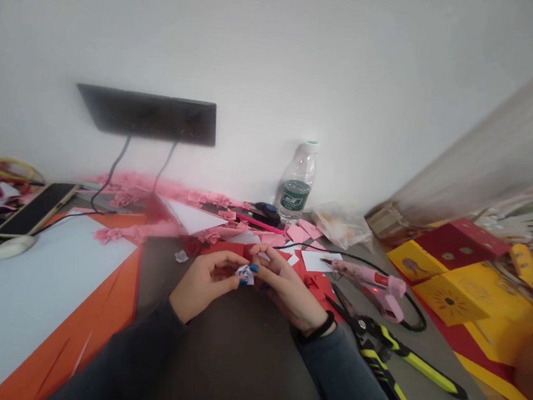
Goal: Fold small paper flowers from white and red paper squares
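Between my two hands, above the middle of the dark table, is a small white paper flower [245, 274]. My left hand [211, 282] pinches it from the left with thumb and fingers. From the other side my right hand [283, 285] grips it too, its blue-nailed thumb and index finger at the petals. Some of the right fingers are hidden behind the flower. A second small white paper flower [181, 256] lies on the table just left of my left hand. Red paper pieces [318, 286] lie behind and beside my right hand.
A pink glue gun [375, 286] with a lit red light and yellow-black shears [387, 342] lie at right. Yellow and red boxes [454, 279] stand beyond. A water bottle [297, 184] stands by the wall. White sheets [44, 290], orange paper [116, 292] and a phone [37, 209] lie left.
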Available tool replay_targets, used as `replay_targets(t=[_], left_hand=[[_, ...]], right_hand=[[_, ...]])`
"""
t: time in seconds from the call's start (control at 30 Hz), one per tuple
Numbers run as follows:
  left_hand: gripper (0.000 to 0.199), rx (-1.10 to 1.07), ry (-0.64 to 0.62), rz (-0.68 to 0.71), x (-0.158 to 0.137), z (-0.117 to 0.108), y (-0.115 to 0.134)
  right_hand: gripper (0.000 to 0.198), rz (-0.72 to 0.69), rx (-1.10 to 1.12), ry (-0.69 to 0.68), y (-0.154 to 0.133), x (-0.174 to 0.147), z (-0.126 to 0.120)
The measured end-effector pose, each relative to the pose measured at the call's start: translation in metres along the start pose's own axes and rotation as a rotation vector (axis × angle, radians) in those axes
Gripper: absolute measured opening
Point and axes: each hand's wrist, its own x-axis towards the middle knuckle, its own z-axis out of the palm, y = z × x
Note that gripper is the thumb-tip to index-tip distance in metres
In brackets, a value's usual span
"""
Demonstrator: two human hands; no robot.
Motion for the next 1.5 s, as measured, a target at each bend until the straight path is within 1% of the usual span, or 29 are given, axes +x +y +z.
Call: replay_targets(t=[0.1, 0.17, 0.23, 0.3, 0.4, 0.5, 0.6, 0.77, 0.97, 1.03, 1.13, 1.23, 1.4, 1.5], left_hand=[[0.022, -0.036, 0.04, 0.008, 0.001, 0.0, 0.001], [0.025, -0.058, 0.027, -0.01, 0.002, 0.001, 0.003], [0.028, -0.084, 0.003, -0.045, 0.002, 0.001, 0.004], [0.032, -0.097, -0.002, -0.072, 0.002, 0.002, 0.004], [0.036, -0.099, 0.032, -0.062, 0.002, 0.003, 0.002], [0.026, -0.038, 0.06, -0.027, 0.002, 0.003, -0.001], [0.02, 0.003, 0.08, -0.009, 0.002, 0.002, -0.001], [0.02, -0.004, 0.094, -0.007, 0.002, 0.0, 0.001], [0.02, -0.016, 0.058, -0.027, 0.0, 0.0, 0.005], [0.021, -0.058, 0.058, -0.048, 0.0, 0.001, 0.006], [0.027, -0.159, 0.075, -0.073, 0.0, 0.001, 0.003], [0.029, -0.219, 0.099, -0.06, 0.001, 0.002, 0.0], [0.026, -0.188, 0.141, -0.032, 0.002, 0.001, -0.001], [0.024, -0.162, 0.138, -0.009, 0.001, 0.001, 0.001]], right_hand=[[0.029, -0.057, -0.013, 0.065, 0.005, 0.001, 0.003], [0.027, -0.102, -0.049, 0.125, 0.007, 0.002, 0.004], [0.026, -0.168, -0.131, 0.19, 0.007, 0.003, 0.004], [0.027, -0.248, -0.237, 0.228, 0.006, 0.003, 0.004], [0.028, -0.313, -0.366, 0.199, 0.004, 0.003, 0.003], [0.025, -0.297, -0.479, 0.163, 0.003, 0.003, 0.002], [0.023, -0.301, -0.589, 0.185, 0.002, 0.001, 0.001], [0.019, -0.341, -0.671, 0.186, -0.003, -0.001, 0.001], [0.016, -0.361, -0.641, 0.175, -0.006, -0.003, 0.003], [0.017, -0.353, -0.622, 0.165, -0.006, -0.003, 0.003], [0.019, -0.358, -0.607, 0.169, -0.004, -0.003, 0.003], [0.016, -0.368, -0.618, 0.184, -0.002, -0.003, 0.005], [0.018, -0.344, -0.611, 0.176, -0.004, -0.003, 0.004], [0.025, -0.291, -0.537, 0.107, -0.006, -0.003, 0.002]])
